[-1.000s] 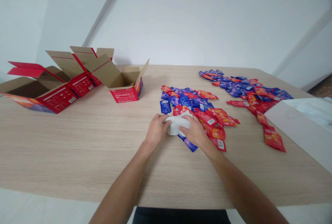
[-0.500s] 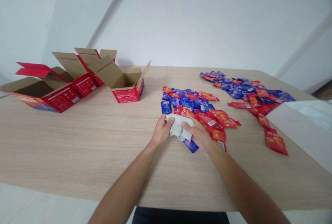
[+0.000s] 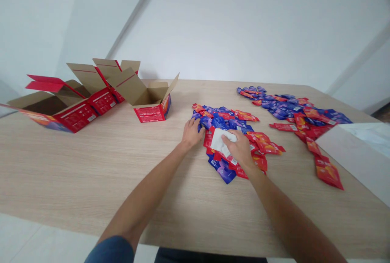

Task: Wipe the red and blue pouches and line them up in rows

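My right hand point(image 3: 239, 147) grips a folded white cloth point(image 3: 217, 141) over the near part of a pile of red and blue packets. At the pile's left edge, my left hand point(image 3: 193, 133) has its fingers closed on a blue packet point(image 3: 199, 127), which is mostly hidden beneath them. Red packets point(image 3: 264, 143) lie to the right of the cloth, and a purple-blue packet point(image 3: 224, 170) sticks out at the near side of the pile.
Open red cartons point(image 3: 77, 114) stand at the left of the wooden table point(image 3: 122, 169), with one open carton point(image 3: 150, 113) closer to the pile. Further packets point(image 3: 283, 106) spread across the back right. A white box point(image 3: 353, 149) stands at the right edge.
My left hand has let go of the white cloth and moved up to the blue packet at the pile's left edge. The cloth has shifted right in my right hand.
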A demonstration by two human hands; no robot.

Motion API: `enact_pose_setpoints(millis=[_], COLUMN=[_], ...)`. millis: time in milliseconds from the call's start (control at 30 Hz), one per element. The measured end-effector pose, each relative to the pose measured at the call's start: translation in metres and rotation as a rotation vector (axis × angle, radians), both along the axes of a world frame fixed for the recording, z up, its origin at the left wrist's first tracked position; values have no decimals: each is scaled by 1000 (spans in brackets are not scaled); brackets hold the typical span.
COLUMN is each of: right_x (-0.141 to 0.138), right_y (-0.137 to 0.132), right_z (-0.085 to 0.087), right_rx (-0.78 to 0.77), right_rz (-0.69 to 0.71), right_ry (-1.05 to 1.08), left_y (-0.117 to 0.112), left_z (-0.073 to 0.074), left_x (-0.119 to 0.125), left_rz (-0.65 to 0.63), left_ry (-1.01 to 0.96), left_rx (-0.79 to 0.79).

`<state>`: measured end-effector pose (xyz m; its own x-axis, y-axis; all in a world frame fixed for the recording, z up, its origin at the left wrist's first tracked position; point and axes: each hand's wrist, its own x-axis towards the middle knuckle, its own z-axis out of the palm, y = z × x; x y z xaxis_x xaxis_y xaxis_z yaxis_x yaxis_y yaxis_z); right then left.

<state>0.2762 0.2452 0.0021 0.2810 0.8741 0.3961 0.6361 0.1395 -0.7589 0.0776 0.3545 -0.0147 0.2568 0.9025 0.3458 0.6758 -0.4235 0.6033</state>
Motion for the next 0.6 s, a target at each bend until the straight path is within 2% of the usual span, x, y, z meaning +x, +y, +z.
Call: enact_pose_setpoints(millis=[100,200,300,400,600], right_x=[8,11,13,17,26], right_y=[16,29,38,44,48], right_z=[-3,-18,-37,-52,-63], right_rx=[13,-101,-167,-150,-129], right_rz=[42,37,19,47,81], right_ry=[-190,-292,-376,-443,-447], left_y=[41,72,96,120,156], left_z=[6,2,-6,-11,-16], left_x=[8,16,20,21,29], left_rz=[67,70,50,38,30], left_ry=[172,261,311,328,350], left_rx=[-41,-142,-156,-155,-245])
